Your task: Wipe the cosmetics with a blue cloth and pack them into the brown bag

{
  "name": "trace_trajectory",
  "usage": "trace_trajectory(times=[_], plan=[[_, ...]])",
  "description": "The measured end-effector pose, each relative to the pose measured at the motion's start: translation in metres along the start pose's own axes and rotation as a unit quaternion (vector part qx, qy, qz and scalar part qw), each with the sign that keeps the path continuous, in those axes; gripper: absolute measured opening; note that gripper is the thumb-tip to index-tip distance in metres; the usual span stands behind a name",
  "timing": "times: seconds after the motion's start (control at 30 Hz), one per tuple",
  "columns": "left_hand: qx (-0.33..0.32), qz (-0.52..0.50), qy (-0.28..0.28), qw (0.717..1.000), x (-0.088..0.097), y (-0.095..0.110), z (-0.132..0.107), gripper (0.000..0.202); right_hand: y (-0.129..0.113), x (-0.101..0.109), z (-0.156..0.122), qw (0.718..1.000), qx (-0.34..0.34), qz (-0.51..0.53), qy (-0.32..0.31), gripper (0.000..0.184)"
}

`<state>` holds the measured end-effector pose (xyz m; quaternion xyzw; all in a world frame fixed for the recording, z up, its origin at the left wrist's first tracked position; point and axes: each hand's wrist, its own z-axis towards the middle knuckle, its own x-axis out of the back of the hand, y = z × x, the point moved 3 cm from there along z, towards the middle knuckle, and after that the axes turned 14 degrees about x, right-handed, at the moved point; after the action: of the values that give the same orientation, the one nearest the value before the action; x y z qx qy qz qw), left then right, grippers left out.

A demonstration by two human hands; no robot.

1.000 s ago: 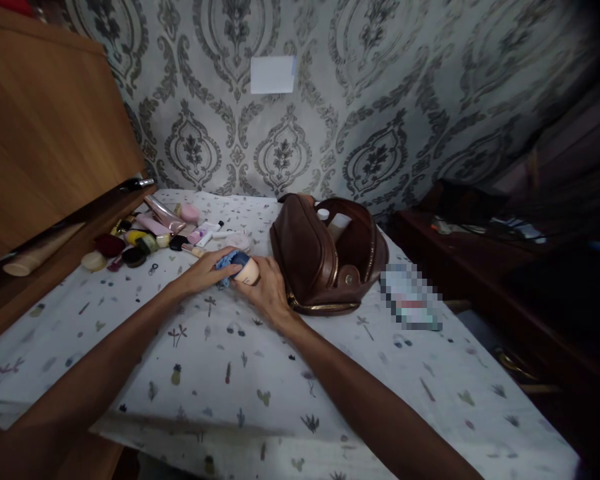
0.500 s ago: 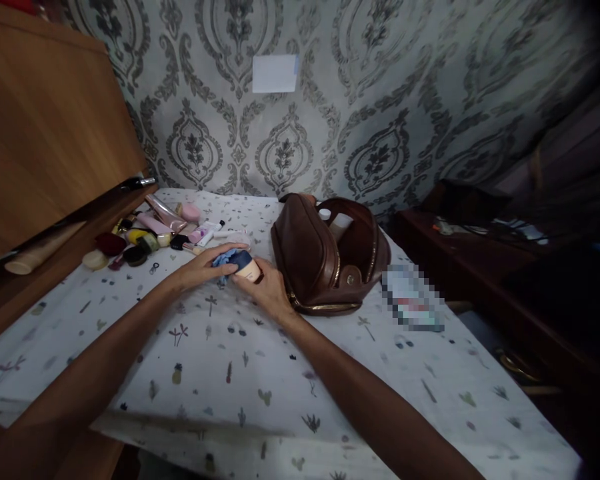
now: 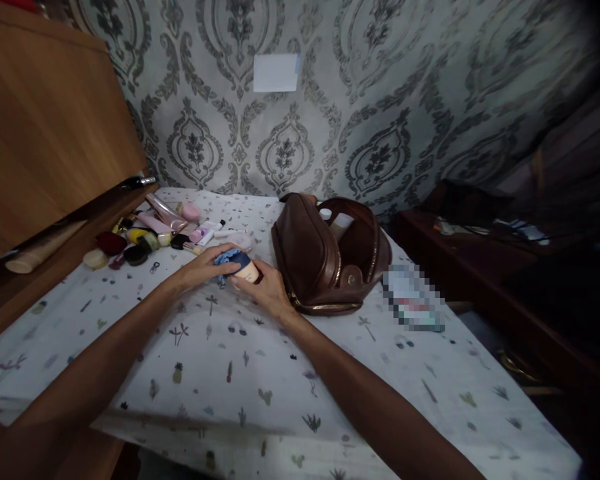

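My right hand [image 3: 270, 291] is closed around a small cream-coloured cosmetic container [image 3: 249, 271] with a dark blue top, held tilted just above the table. A crumpled blue cloth [image 3: 225, 257] is in my left hand [image 3: 200, 268], its fingers closed and pressing the cloth against the blue top. Just right of my hands stands a brown toiletry bag [image 3: 303, 257], unzipped, with a white-capped bottle [image 3: 325, 214] and a pale tube [image 3: 341, 225] inside. Part of the container is hidden by my fingers.
Several cosmetics lie at the table's back left, among them a pink tube [image 3: 165, 213] and a dark red puff [image 3: 111, 243]. A wooden panel [image 3: 55, 120] borders the left. A pixelated item [image 3: 414, 300] lies right of the bag on the patterned tablecloth [image 3: 220, 400].
The cloth and my left fingers have shifted slightly over the container's blue top. Both hands remain in nearly the same place, and the bag has not moved.
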<state>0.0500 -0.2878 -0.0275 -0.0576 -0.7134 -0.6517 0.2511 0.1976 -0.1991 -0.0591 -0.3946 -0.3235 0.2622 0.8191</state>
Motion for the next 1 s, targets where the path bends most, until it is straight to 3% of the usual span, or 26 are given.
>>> trace_trajectory(times=[0.17, 0.3, 0.53, 0.7, 0.9, 1.0], plan=[[0.013, 0.004, 0.011, 1.000, 0.000, -0.001, 0.000, 0.049, 0.001, -0.001, 0.000, 1.000, -0.015, 0.014, -0.007, 0.041], [-0.002, 0.001, 0.050, 0.999, -0.002, 0.002, 0.000, 0.056, 0.006, -0.004, 0.002, 0.995, -0.039, 0.092, 0.001, 0.044], [-0.019, -0.049, 0.145, 0.988, -0.012, -0.003, 0.000, 0.055, 0.005, -0.016, 0.003, 0.944, -0.050, 0.325, -0.008, 0.071], [-0.023, -0.072, 0.143, 0.987, -0.019, -0.006, -0.002, 0.049, 0.012, -0.019, -0.001, 0.919, -0.089, 0.383, 0.037, 0.062], [-0.118, 0.112, 0.124, 0.979, -0.024, -0.002, 0.001, 0.097, 0.020, -0.021, -0.002, 0.868, -0.144, 0.464, 0.108, 0.057], [-0.121, 0.158, 0.110, 0.974, -0.023, -0.004, 0.002, 0.103, 0.017, -0.021, -0.001, 0.853, -0.155, 0.485, 0.113, 0.051]])
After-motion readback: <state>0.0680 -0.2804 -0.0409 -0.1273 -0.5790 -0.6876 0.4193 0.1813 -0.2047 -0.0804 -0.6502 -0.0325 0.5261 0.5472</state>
